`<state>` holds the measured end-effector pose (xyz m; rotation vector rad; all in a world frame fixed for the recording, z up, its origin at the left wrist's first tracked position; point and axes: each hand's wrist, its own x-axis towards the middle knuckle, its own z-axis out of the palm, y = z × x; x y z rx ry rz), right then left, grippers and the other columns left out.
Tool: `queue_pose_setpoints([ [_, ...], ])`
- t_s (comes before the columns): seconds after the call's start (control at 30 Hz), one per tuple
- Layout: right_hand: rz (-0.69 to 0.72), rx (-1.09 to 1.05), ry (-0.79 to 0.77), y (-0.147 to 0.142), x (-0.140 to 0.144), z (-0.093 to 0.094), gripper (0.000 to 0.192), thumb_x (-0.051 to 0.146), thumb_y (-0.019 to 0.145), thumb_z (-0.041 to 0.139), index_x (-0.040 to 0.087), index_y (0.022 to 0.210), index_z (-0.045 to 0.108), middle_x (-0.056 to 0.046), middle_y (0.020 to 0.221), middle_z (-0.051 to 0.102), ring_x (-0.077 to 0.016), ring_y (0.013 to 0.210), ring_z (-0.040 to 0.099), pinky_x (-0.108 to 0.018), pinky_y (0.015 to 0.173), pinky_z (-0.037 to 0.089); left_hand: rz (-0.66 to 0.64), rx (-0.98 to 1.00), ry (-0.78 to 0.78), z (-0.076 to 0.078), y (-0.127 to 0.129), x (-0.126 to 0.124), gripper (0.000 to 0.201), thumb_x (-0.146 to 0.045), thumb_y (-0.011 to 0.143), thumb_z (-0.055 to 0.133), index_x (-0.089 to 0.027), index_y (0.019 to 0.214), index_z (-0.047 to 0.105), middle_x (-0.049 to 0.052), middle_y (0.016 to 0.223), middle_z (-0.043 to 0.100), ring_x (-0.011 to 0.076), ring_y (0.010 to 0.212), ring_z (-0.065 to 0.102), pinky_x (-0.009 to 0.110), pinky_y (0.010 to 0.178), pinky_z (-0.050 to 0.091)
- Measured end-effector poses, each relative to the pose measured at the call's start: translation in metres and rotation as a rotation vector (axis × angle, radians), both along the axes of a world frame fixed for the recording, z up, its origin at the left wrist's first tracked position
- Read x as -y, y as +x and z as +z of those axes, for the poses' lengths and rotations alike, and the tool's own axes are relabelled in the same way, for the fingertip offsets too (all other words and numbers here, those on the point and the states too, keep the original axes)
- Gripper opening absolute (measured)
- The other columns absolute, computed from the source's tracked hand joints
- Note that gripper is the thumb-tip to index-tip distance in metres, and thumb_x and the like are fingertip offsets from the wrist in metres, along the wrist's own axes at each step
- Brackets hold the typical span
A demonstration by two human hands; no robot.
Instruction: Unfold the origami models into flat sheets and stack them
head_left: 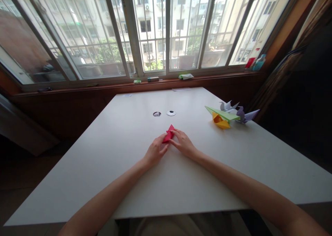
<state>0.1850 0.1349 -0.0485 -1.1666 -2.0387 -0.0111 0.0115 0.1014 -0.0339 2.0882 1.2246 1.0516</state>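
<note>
— Where the red paper [168, 134] lies, mid-table [109, 166], both hands meet on it: left hand [155, 151] pinching its near edge, right hand [183, 143] pressing fingertips at its side.

— A fold being creased, I'd judge?

— Likely. The next move calls for holding the edges aligned while running the crease flat.

— And further out?

— Finished folded pieces at the right: green [223, 114], yellow [221, 121], purple [246, 116], white [228, 106]. Two small discs [171, 113] beyond; window [155, 32] behind.
</note>
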Motion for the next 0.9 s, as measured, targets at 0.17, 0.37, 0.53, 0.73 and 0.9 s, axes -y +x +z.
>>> queue_pose_setpoints([
  [0.17, 0.111, 0.069, -0.003, -0.004, 0.014, 0.012, 0.03, 0.029, 0.076, 0.063, 0.02, 0.104, 0.058, -0.009, 0.098, 0.064, -0.0232, 0.093, 0.058, -0.04, 0.082, 0.047, 0.017, 0.062, -0.051, 0.003, 0.0, 0.0, 0.045, -0.023, 0.079, 0.054, -0.016, 0.123, 0.05, 0.013, 0.128, 0.053, 0.0261, 0.118, 0.048, 0.042, 0.102, 0.034],
  [0.37, 0.125, 0.025, 0.044, -0.001, 0.014, 0.018, 0.013, 0.019, 0.081, 0.057, 0.021, 0.093, 0.06, -0.008, 0.101, 0.063, -0.0193, 0.095, 0.058, -0.035, 0.081, 0.048, -0.018, 0.197, -0.157, 0.008, -0.003, 0.001, 0.033, -0.032, 0.081, 0.054, -0.022, 0.113, 0.058, 0.005, 0.114, 0.063, 0.0224, 0.105, 0.057, 0.038, 0.096, 0.041],
  [0.53, 0.13, 0.029, 0.101, 0.003, 0.015, 0.021, 0.006, 0.019, 0.084, 0.056, 0.021, 0.084, 0.062, -0.003, 0.079, 0.068, -0.0155, 0.074, 0.063, -0.028, 0.071, 0.046, -0.021, 0.376, -0.313, 0.005, -0.005, -0.004, 0.04, -0.038, 0.079, 0.057, -0.016, 0.113, 0.057, 0.01, 0.11, 0.065, 0.0232, 0.102, 0.06, 0.039, 0.089, 0.048],
  [0.73, 0.152, 0.101, 0.182, 0.003, 0.027, 0.026, 0.019, 0.016, 0.087, 0.048, 0.019, 0.073, 0.06, -0.002, 0.067, 0.066, -0.0121, 0.059, 0.058, -0.022, 0.056, 0.039, -0.018, 0.556, -0.442, 0.004, -0.008, -0.005, 0.05, -0.037, 0.074, 0.065, -0.013, 0.116, 0.052, 0.015, 0.111, 0.064, 0.0237, 0.098, 0.063, 0.04, 0.087, 0.05],
  [0.9, 0.164, 0.105, 0.232, 0.001, 0.029, 0.028, 0.02, 0.011, 0.08, 0.048, 0.02, 0.068, 0.06, -0.003, 0.074, 0.067, -0.0139, 0.067, 0.057, -0.024, 0.06, 0.04, -0.037, 0.587, -0.462, 0.006, -0.007, -0.003, 0.05, -0.032, 0.068, 0.071, -0.015, 0.112, 0.054, 0.013, 0.107, 0.066, 0.0236, 0.097, 0.064, 0.042, 0.09, 0.047],
])
